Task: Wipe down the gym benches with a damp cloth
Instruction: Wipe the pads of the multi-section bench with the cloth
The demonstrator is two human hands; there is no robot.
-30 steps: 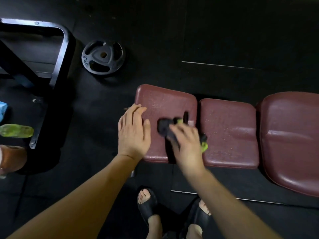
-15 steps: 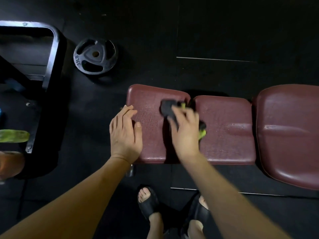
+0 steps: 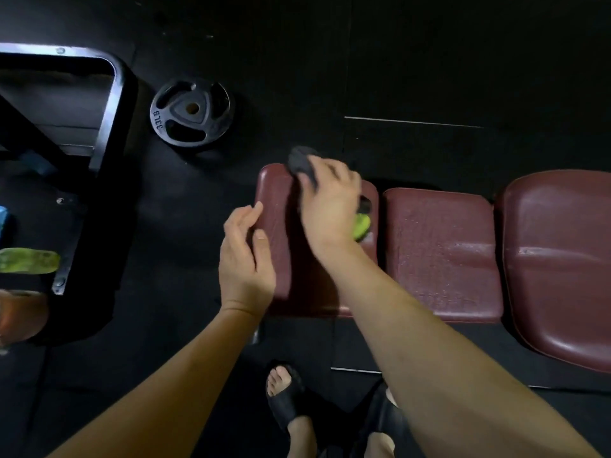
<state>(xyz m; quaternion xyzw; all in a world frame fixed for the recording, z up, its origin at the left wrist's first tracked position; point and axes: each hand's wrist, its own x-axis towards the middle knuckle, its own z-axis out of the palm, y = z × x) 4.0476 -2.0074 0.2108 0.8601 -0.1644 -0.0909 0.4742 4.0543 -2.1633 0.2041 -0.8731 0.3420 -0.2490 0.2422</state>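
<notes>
Right hand pushed cloth across bench.

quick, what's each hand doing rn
Left hand: open, resting on the bench edge.
Right hand: holding the cloth on the bench.

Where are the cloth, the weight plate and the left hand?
cloth (image 3: 302,165), head view, dark end past the fingers.
weight plate (image 3: 192,113), head view, near its hub.
left hand (image 3: 246,264), head view, back of hand.
</notes>
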